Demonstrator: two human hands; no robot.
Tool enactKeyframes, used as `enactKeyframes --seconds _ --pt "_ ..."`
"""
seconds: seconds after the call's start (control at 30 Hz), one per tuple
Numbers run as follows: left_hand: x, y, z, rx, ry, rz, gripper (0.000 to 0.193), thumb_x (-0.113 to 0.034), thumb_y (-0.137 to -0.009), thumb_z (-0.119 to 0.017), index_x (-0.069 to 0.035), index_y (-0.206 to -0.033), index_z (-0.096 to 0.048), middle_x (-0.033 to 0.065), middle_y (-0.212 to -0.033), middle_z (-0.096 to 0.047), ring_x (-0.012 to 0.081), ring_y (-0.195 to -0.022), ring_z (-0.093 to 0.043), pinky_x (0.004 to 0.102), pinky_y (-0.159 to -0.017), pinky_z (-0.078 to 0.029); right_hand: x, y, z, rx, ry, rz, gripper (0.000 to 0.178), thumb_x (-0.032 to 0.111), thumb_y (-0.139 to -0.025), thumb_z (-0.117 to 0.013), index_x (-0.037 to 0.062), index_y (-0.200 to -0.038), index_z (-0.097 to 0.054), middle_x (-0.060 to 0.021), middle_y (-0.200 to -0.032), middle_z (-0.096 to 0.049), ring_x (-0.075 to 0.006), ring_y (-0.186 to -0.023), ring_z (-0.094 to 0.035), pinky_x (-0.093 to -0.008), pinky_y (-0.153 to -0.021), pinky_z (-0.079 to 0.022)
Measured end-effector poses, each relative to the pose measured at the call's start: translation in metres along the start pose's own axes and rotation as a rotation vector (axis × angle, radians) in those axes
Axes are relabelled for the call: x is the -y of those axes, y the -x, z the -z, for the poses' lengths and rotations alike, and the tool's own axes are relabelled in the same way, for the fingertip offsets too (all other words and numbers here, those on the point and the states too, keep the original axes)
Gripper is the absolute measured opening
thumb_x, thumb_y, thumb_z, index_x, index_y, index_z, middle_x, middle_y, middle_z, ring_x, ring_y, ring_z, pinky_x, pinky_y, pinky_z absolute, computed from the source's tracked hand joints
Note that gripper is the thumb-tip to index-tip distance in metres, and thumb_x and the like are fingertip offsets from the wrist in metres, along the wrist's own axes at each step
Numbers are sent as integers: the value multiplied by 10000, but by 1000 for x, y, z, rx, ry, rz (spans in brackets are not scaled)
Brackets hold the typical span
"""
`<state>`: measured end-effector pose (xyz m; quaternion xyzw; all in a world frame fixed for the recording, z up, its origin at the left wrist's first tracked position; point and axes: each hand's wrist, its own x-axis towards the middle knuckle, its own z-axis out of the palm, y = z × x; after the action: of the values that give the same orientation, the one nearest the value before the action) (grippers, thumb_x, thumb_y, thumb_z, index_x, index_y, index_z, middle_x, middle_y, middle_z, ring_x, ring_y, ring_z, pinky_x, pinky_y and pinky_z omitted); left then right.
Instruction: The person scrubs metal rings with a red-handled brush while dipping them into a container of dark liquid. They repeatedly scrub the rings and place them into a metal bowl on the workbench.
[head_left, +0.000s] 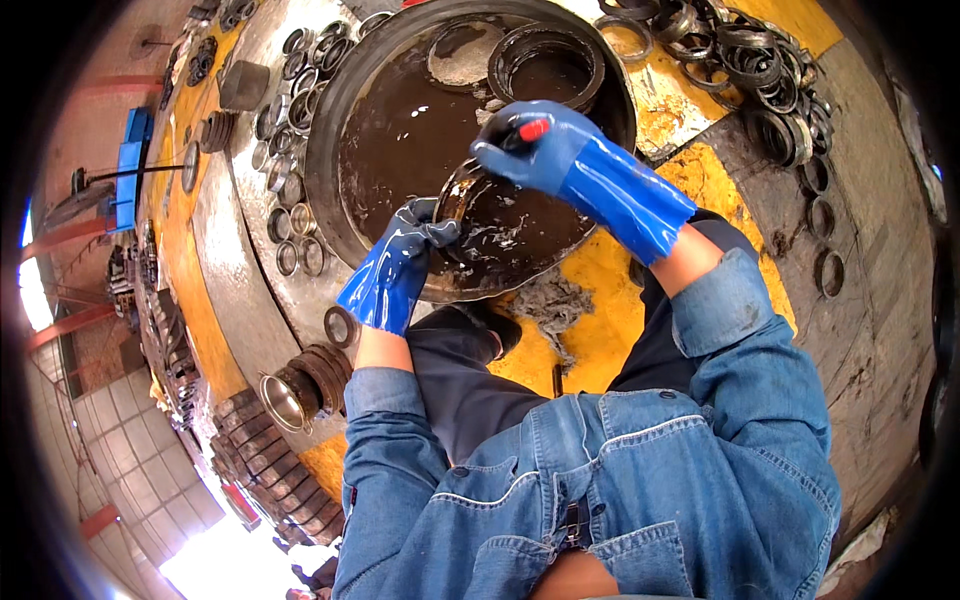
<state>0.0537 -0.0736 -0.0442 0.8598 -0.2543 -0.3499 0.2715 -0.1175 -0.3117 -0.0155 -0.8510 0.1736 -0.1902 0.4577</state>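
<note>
Both my hands wear blue rubber gloves over a wide round basin (324, 150) of dark, oily liquid. My left hand (400, 255) has its fingers closed on the lower edge of a metal ring (453, 197), tilted up just above the liquid. Curled round a red-handled tool (534, 130), my right hand (550, 155) is above and right of that ring. The tool's working end is hidden behind the glove, so its kind does not show. Thick dark rings (499, 68) are stacked at the basin's far side, next to a round pale piece (463, 55).
Several small metal rings (290, 188) stand in rows left of the basin. A heap of dark rings (750, 60) lies at the far right, with loose rings trailing nearer. A ring stack (322, 375) sits by my left forearm. A grey rag (550, 303) lies between my legs.
</note>
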Motion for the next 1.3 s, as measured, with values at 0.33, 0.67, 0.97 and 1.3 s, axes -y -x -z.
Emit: enactKeyframes --seconds 0.33,0.67,0.97,1.3 --pt "-14 5 3 131 196 31 488 -278 -865 -842 1 -1239 -697 59 -1076 -758 143 -909 -671 333 -819 -548 -18 -11 -26 89 -120 -311 417 470 -952 -712 73 -1063 -772 -143 -959 -778 -250 -907 -756 -372 -825 -595" --pt "-72 -24 -46 -55 -327 -38 674 -394 -744 -870 -34 -1283 -685 174 -1159 -759 315 -1054 -723 415 -944 -549 -72 -14 -25 -20 -284 -811 555 497 -880 -638 14 -1133 -741 -239 -1047 -748 -323 -1000 -724 -411 -890 -543" --pt "-5 -9 -64 -74 370 -131 482 -179 -752 -882 36 -1140 -693 66 -951 -744 144 -781 -673 325 -756 -580 -90 8 -43 108 93 -746 592 551 -882 -677 19 -1130 -752 -257 -1096 -739 -412 -1077 -705 -456 -928 -553" --pt "15 -10 -46 34 -195 -47 526 -331 -714 -901 -38 -1128 -763 152 -976 -793 277 -901 -766 391 -823 -595 -3 15 -18 30 -247 -255 416 489 -935 -718 80 -977 -786 -175 -843 -748 -279 -782 -750 -402 -716 -584"
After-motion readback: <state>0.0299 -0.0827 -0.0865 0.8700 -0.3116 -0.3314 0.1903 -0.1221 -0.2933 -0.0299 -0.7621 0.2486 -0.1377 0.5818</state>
